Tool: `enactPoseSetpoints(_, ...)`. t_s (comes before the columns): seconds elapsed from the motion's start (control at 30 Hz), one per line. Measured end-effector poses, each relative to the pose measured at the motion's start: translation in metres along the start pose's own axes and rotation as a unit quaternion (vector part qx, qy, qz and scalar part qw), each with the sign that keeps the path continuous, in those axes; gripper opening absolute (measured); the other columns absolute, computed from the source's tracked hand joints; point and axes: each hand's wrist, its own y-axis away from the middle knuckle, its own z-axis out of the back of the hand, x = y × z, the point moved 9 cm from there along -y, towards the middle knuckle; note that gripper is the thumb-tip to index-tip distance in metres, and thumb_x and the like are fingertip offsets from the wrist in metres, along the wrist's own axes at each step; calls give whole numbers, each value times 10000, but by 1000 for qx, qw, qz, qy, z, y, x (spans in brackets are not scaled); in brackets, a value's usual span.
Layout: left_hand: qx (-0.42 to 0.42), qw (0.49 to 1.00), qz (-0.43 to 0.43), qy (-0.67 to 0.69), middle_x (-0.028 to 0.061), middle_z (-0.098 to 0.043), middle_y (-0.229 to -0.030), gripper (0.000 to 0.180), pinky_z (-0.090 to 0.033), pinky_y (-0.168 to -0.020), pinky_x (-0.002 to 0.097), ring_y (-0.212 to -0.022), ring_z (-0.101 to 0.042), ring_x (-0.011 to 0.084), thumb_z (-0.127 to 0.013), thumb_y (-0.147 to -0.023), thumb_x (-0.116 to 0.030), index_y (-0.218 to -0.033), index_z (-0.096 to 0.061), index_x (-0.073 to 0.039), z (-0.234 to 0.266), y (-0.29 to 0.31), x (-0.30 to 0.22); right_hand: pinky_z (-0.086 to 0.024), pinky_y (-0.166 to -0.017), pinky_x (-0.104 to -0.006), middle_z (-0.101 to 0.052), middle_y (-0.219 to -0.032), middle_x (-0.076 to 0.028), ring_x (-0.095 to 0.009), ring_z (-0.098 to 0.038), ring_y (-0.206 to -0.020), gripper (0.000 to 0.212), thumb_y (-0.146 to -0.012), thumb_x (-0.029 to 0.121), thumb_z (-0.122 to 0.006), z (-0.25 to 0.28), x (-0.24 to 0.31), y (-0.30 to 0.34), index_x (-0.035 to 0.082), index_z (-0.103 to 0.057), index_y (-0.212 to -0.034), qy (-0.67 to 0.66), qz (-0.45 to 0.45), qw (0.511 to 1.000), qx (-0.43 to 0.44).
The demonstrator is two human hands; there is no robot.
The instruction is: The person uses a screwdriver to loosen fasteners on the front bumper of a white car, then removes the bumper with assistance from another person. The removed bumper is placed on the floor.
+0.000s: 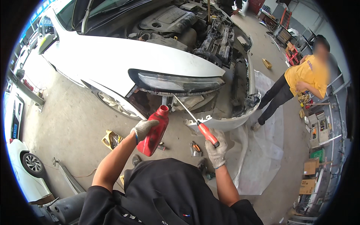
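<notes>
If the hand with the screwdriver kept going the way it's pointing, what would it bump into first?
The right hand aims its orange-handled screwdriver up and left. The tip would probably first meet the open gap under the white car's headlight, though depth is hard to judge here.

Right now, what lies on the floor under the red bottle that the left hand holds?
Under the red bottle in the left hand, the grey concrete floor shows a small dark object and a yellow-black tool to the left. The floor nearer the person is covered by the dark clothing.
</notes>
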Motion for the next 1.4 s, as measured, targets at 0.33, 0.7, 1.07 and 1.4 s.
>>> enactPoseSetpoints(0.33, -8, 1000, 5, -28, 100, -717, -936, 408, -545, -733, 324, -797, -677, 175, -735, -837, -293, -1055, -699, 50, -5, 5, 0, -502, -919, -399, -635, -1060, -143, -287, -618, -1008, 428, -749, 64, -692, 9, -6, 3, 4, -667, -1171, -10, -25, 1000, -11)
enactPoseSetpoints(0.7, -21, 997, 26, -70, 97, -721, -960, 408, -555, -754, 324, -822, -684, 166, -747, -846, -265, -1078, -698, 67, -3, 5, 2, -536, -779, -319, -616, -1120, -99, -187, -629, -916, 411, -795, 55, -676, 5, -33, 16, 25, -654, -1204, -27, -37, 999, -17)
enactPoseSetpoints(1.07, 16, 999, -1, -34, 64, -716, -881, 415, -528, -698, 315, -766, -666, 144, -736, -855, -334, -1022, -718, 45, -5, -15, 18, -539, -830, -307, -597, -1146, -86, -169, -623, -967, 407, -840, 29, -661, 39, -34, 31, 17, -627, -1246, -32, -89, 994, -46)
enactPoseSetpoints(1.4, 29, 997, 30, -59, 93, -725, -948, 416, -558, -767, 331, -841, -694, 180, -719, -864, -288, -1091, -697, 60, -19, -4, 1, -484, -980, -392, -633, -1160, -153, -291, -612, -1094, 431, -783, 13, -684, 44, -16, 12, 9, -656, -1214, 27, -36, 997, -59)
